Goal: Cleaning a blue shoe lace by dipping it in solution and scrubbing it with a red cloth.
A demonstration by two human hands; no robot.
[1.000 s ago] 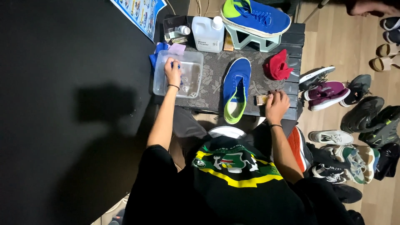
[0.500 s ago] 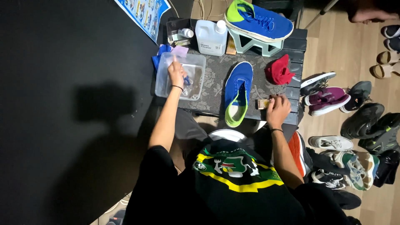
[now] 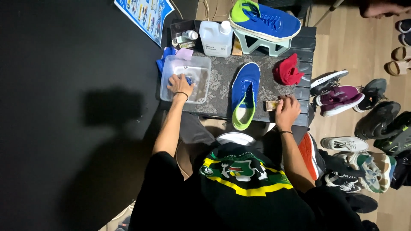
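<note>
My left hand (image 3: 180, 85) is inside a clear plastic tub (image 3: 203, 68) on the small dark table, closed on a blue cloth (image 3: 189, 80). My right hand (image 3: 287, 111) rests at the table's near right edge on a small wooden brush (image 3: 270, 105). Between the hands lies a blue shoe (image 3: 245, 92) with a lime-green heel, its opening facing up.
A second blue shoe (image 3: 263, 21) sits on a pale green stand (image 3: 257, 44) at the back. A white jug (image 3: 216, 39), a small bottle (image 3: 191, 35) and a red cloth (image 3: 288, 70) are on the table. Several shoes (image 3: 340, 95) lie on the wooden floor to the right.
My left hand has moved toward me inside the tub and closed on the blue cloth. My right hand stays by the brush.
</note>
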